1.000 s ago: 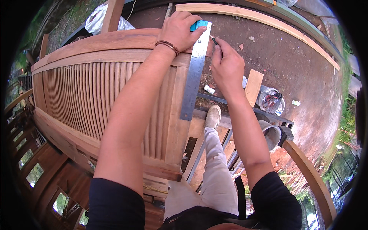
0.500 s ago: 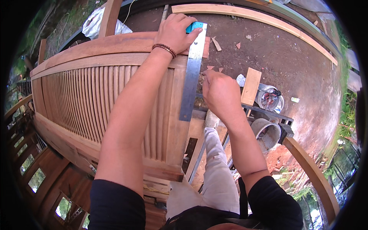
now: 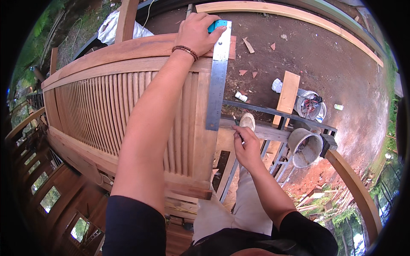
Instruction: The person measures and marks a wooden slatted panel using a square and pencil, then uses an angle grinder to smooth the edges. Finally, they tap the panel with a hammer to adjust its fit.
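Note:
A slatted wooden panel (image 3: 121,112) lies before me, with rows of rounded slats inside a plain frame. My left hand (image 3: 196,33) grips the turquoise stock of a try square (image 3: 217,79) at the panel's far right corner, thumb on the metal. Its steel blade runs toward me along the panel's right end piece. My right hand (image 3: 246,147) is off the panel, to the right of the blade's near end. Between its fingers is a thin pencil (image 3: 235,121), its tip pointing away from me; the palm side is partly hidden.
Dark metal rails (image 3: 273,110) stand right of the panel, with a loose board (image 3: 287,96) across them. A grey bucket (image 3: 306,148) and another bucket of odds and ends (image 3: 309,106) are beside them. Wood offcuts (image 3: 248,45) litter the dirt ground. A long plank (image 3: 273,8) lies beyond.
My right hand has drawn back toward me from beside the blade's middle, bringing the pencil into view. My left hand stays on the try square. The whole view has shifted slightly.

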### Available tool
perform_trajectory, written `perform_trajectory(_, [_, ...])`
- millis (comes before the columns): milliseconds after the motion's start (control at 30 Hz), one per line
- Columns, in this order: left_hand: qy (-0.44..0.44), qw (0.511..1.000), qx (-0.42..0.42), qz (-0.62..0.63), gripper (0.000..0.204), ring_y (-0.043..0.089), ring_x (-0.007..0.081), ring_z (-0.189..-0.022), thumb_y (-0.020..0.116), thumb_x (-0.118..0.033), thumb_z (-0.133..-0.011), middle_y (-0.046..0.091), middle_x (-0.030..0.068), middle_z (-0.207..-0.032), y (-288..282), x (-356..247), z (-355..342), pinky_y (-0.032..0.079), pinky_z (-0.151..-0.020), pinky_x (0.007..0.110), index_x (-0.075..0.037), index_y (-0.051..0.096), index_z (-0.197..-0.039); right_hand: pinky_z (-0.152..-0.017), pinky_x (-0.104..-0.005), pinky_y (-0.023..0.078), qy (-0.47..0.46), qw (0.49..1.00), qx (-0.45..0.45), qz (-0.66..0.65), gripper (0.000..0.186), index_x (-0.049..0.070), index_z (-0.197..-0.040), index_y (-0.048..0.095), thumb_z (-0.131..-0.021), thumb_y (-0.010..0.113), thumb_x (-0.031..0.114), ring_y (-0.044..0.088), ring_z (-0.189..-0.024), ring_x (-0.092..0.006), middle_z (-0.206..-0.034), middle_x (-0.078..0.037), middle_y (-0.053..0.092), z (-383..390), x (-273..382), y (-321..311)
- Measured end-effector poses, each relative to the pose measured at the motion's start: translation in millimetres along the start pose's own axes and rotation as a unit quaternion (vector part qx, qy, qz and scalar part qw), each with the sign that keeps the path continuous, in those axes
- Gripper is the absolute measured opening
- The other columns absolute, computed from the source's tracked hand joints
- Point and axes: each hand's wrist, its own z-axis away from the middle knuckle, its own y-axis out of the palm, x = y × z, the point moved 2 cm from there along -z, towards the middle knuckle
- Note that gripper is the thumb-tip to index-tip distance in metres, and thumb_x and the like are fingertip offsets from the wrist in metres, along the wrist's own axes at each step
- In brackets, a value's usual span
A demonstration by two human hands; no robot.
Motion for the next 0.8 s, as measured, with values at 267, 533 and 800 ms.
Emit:
perform_trajectory(267, [-0.010,0.998,-0.068,-0.005,0.026,0.060,0.0280,-0.091,0.071,-0.031,-0.086,0.066,0.0076,-0.092,-43,3,7,0.048,-0.082,0.039,-0.011,0.070,-0.102,-0.067,-0.0353,0.049,0.115,0.987,0.104,0.031,0.024,0.001,-0.109,0.066,-0.087,0.058,0.004,0.061,-0.072,-0.0284,-0.084,-0.016,0.061,85,-51,-5])
perform_trajectory(533, [-0.423,0.862,-0.066,0.271,0.014,0.048,0.0058,-0.075,0.064,-0.014,-0.094,0.057,-0.0025,-0.084,-178,-56,209,0.041,-0.069,0.021,-0.001,0.060,-0.098,-0.067,-0.0297,0.050,0.314,0.937,0.073,-0.131,0.020,0.000,-0.108,0.067,-0.095,0.055,0.010,0.062,-0.073,-0.0177,-0.082,-0.008,0.064,138,-112,-1])
perform_trajectory(800, [-0.693,0.616,-0.013,0.374,0.018,0.048,0.0044,-0.073,0.065,-0.020,-0.095,0.056,-0.0037,-0.080,-173,-215,414,0.042,-0.065,0.022,-0.002,0.061,-0.093,-0.075,-0.0305,0.053,0.399,0.760,0.249,-0.448,0.046,-0.002,-0.121,0.058,-0.101,0.049,0.039,0.063,-0.083,-0.0156,-0.097,-0.008,0.064,149,-74,-16])
